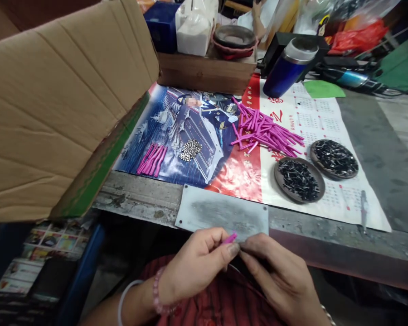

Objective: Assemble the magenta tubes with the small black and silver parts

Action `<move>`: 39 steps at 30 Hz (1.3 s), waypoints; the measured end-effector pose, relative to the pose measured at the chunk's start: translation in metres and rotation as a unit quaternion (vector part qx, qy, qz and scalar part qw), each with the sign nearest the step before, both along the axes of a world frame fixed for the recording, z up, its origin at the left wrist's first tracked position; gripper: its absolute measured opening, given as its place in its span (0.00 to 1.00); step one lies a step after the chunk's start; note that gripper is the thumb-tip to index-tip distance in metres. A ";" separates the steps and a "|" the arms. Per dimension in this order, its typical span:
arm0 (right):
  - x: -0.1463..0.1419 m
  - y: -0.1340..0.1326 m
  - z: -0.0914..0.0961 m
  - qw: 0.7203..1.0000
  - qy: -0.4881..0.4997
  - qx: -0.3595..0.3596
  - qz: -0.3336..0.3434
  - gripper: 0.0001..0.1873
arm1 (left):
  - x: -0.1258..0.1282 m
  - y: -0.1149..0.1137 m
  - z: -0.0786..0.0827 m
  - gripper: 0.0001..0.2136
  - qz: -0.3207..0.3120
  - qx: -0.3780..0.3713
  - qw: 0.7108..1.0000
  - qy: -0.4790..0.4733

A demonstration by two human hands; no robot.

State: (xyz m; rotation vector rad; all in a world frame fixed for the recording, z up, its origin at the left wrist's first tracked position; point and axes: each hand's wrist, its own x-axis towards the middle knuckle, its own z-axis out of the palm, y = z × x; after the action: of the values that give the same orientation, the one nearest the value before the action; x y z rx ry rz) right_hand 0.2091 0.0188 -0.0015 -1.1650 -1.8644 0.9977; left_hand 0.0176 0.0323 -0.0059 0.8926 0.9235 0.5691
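Note:
My left hand [204,258] is closed on a short pink tube [230,238], pinched between thumb and fingers in front of the bench edge. Close beside it, my right hand [279,271] is closed too, thumb and forefinger pressed together near the tube; what they hold, if anything, is too small to make out. Beyond the hands lies a grey metal plate [221,210]. A loose pile of pink tubes [265,129] lies on the poster, and a small row of pink pieces [152,160] sits at left by a heap of small silvery beads [191,150].
Two round dishes, a nearer dish [321,192] and a farther dish [352,172], hold small dark metal parts. A large cardboard flap [64,99] stands at left. Behind are a wooden box [204,74] and a blue tumbler [285,70]. A pen-like tool [363,210] lies at right.

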 end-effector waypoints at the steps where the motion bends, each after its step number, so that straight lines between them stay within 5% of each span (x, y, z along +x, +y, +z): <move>1: 0.000 -0.001 0.001 1.000 0.013 -0.013 -0.011 0.06 | -0.001 0.000 0.003 0.15 -0.008 0.034 0.999 0.014; 5: 0.000 -0.004 0.002 0.985 0.097 -0.123 -0.073 0.05 | -0.006 -0.004 0.014 0.09 -0.043 0.222 0.967 0.115; 10: -0.003 -0.003 0.001 0.961 0.185 -0.178 -0.106 0.05 | -0.007 -0.012 0.019 0.10 -0.044 0.435 0.861 0.260; 14: -0.008 0.000 0.006 0.967 0.178 -0.165 -0.080 0.06 | -0.007 -0.014 0.021 0.10 -0.026 0.533 0.781 0.324; 29: -0.018 0.000 0.011 1.000 0.008 -0.028 0.012 0.06 | -0.017 -0.011 0.024 0.11 -0.047 0.616 0.675 0.403; 35: -0.012 0.000 0.009 0.995 -0.031 -0.023 0.089 0.08 | -0.022 -0.011 0.019 0.09 -0.053 0.629 0.663 0.404; 39: -0.006 0.004 0.011 0.994 -0.047 -0.065 0.080 0.10 | -0.024 -0.010 0.020 0.08 -0.049 0.630 0.665 0.398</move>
State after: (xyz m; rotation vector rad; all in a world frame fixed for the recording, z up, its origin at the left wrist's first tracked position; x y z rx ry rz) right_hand 0.2035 0.0228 0.0093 -1.1695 -2.0178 1.1857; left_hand -0.0069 0.0220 0.0137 2.6087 1.1927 0.7146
